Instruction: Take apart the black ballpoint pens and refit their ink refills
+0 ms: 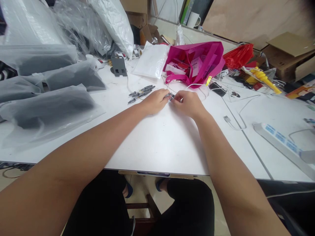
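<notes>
Left hand and right hand, grips narrow, are holding a small, glinting grey object; slender grey-black pens are lying nearby.

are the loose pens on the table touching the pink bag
Apart: the head view shows white tabletop between the pens and the pink bag.

Frosted pouches: several, lying on the left of the counter, dark stuff inside.
White mailer: just beside the pink bag.
Pink bag: gaping open, small boxes inside.
White mug: up by the wall, handle to the right.
Power strip: over right, near a loose USB cable.
</notes>
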### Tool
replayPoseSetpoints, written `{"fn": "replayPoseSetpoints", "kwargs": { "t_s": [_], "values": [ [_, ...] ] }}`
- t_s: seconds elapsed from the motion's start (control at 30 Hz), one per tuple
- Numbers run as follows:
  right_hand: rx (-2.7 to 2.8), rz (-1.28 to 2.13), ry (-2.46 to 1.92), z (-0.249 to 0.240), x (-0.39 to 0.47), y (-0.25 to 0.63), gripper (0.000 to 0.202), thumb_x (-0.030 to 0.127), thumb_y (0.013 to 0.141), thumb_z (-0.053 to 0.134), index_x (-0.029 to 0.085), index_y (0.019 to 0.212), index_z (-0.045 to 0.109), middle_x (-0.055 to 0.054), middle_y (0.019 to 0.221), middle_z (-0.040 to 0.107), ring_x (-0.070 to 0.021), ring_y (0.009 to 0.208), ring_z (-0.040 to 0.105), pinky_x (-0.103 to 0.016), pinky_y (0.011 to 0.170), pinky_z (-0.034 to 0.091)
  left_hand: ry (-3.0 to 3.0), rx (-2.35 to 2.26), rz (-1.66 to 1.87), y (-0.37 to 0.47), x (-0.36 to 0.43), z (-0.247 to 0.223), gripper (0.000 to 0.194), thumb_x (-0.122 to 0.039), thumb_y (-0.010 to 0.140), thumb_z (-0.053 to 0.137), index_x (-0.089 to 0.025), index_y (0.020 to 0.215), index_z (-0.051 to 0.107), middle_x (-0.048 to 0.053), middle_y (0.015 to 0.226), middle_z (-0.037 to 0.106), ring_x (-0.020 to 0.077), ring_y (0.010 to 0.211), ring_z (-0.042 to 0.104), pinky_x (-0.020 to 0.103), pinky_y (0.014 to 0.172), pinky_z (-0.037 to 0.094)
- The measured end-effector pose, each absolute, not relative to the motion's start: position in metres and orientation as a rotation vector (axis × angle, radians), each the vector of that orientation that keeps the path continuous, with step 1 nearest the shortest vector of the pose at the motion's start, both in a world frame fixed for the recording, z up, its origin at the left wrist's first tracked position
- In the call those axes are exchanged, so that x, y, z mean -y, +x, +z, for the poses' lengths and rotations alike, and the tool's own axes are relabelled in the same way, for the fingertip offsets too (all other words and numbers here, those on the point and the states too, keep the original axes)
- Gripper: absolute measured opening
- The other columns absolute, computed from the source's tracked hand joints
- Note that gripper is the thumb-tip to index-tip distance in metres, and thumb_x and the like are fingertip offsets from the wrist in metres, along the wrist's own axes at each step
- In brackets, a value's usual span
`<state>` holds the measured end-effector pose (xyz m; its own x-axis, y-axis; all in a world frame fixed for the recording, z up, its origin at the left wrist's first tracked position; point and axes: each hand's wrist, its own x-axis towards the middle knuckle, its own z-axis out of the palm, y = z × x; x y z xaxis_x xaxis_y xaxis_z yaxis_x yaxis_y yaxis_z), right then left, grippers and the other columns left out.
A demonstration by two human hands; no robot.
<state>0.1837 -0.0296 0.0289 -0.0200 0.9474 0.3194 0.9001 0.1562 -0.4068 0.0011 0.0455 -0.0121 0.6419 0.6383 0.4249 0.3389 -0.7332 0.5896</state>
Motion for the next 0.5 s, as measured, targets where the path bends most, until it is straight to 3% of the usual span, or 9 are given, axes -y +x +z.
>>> {"fn": "replayPoseSetpoints", "kwargs": {
  "t_s": [0.2,0.4,0.5],
  "values": [
    [1.762,0.325,-1.573,0.027,0.026,0.174,0.015,0.038,0.089,0.066,0.023,0.09,0.069,-0.004,0.079,0.072,-0.0209,0.072,0.062,-0.037,0.071,0.048,2.331,-0.784,0.893,-0.001,-0.041,-0.008,0.018,-0.027,0.101,0.046,-0.022,0.084,0.052,0.005,0.088,0.067,0.0198,0.082,0.058,0.036,0.076,0.04],
    [1.678,0.534,-1.463,0.018,0.022,0.169,0.034,0.056,0.091,0.07,0.024,0.086,0.064,-0.005,0.082,0.071,-0.0199,0.073,0.064,-0.036,0.068,0.05,2.293,-0.689,0.872,0.0,-0.041,-0.009,0.018,-0.021,0.098,0.046,-0.019,0.092,0.063,0.007,0.099,0.074,0.0202,0.092,0.064,0.035,0.085,0.047],
    [1.64,0.608,-1.411,0.018,0.021,0.168,0.032,0.053,0.091,0.072,0.024,0.083,0.061,-0.004,0.078,0.069,-0.0172,0.064,0.06,-0.034,0.063,0.049,2.355,-0.633,0.864,0.002,-0.042,-0.01,0.024,-0.02,0.099,0.044,-0.017,0.1,0.068,0.01,0.107,0.074,0.0224,0.099,0.066,0.038,0.092,0.049]
  ]
}}
